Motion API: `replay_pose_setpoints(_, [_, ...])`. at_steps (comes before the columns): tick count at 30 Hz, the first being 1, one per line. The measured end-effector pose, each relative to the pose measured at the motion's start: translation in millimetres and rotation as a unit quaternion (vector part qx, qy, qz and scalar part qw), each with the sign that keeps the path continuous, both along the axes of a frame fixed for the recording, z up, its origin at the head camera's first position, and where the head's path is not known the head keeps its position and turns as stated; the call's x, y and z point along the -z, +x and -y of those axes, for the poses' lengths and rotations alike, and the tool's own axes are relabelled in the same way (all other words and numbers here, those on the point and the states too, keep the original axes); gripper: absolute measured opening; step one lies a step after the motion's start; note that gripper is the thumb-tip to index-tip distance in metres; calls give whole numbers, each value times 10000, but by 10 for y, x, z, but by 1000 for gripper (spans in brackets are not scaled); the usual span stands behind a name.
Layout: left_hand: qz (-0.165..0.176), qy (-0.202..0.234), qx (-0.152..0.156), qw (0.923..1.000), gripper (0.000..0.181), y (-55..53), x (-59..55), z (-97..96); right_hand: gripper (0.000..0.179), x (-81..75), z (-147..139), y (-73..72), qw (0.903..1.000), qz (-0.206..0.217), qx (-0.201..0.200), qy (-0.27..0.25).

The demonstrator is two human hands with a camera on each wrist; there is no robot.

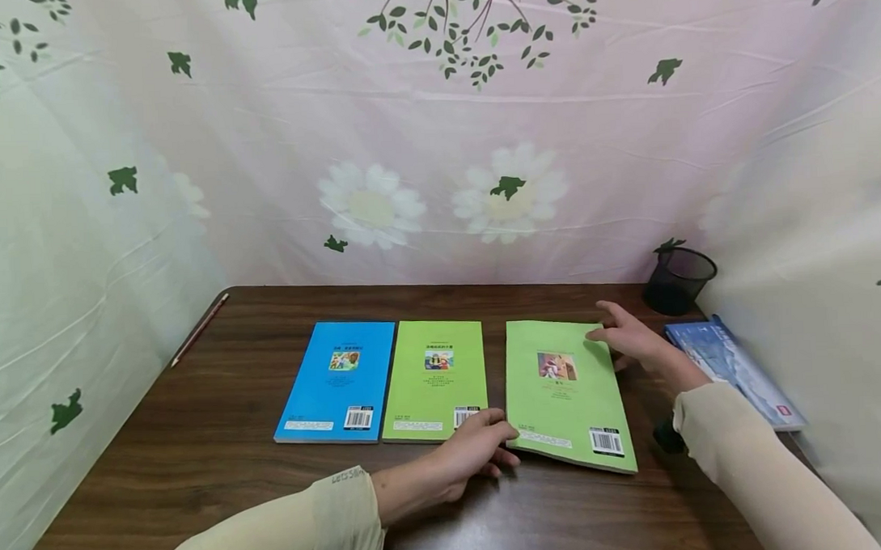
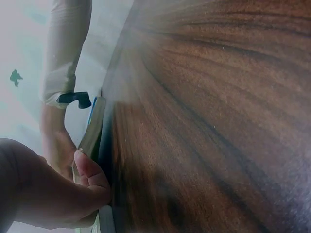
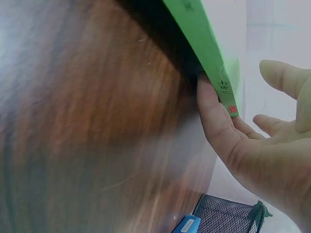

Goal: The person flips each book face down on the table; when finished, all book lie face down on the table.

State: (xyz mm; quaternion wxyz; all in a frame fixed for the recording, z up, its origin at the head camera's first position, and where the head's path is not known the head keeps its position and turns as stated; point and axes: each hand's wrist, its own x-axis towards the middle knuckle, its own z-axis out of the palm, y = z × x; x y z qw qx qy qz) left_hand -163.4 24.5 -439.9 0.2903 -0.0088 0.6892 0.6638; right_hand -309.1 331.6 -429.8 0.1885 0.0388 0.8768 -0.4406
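Note:
Three books lie side by side: a blue book (image 1: 345,359), a yellow-green book (image 1: 433,397), and a light green book (image 1: 562,408) on the right, back covers up. My left hand (image 1: 465,456) holds the light green book by its near left corner, thumb and finger close together. At that book's far right edge is my right hand (image 1: 635,341). In the right wrist view its thumb reaches below the green spine (image 3: 214,63), and other fingers are spread beyond it. A dark gap shows beneath this spine, so the book appears slightly raised there. The left fingers are partly hidden in the left wrist view.
The brown wooden table (image 1: 199,461) has a pencil (image 1: 200,329) along its left edge. A black mesh pen holder (image 1: 678,281) stands at the back right corner. Another blue book (image 1: 743,378) lies by the right edge, partly behind my right sleeve. Printed curtains surround the table.

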Motion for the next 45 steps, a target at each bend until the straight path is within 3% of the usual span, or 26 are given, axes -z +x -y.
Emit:
replay_pose_setpoints(18, [-220, 161, 114, 9996, 74, 117, -40, 69, 84, -6, -24, 45, 9945, -272, -623, 798])
replay_pose_setpoints(31, [-501, 27, 371, 9981, 79, 193, -1, 102, 72, 10, -9, 24, 9713, -984, -1079, 1876])
replay_pose_setpoints(37, [-622, -110, 425, 9971, 79, 232, -19, 94, 74, 40, -44, 12, 9656, -889, -1094, 2183])
replay_pose_setpoints(45, [-701, -287, 490, 9959, 78, 238, -48, 93, 75, 62, -24, 23, 9691, -631, -933, 2196])
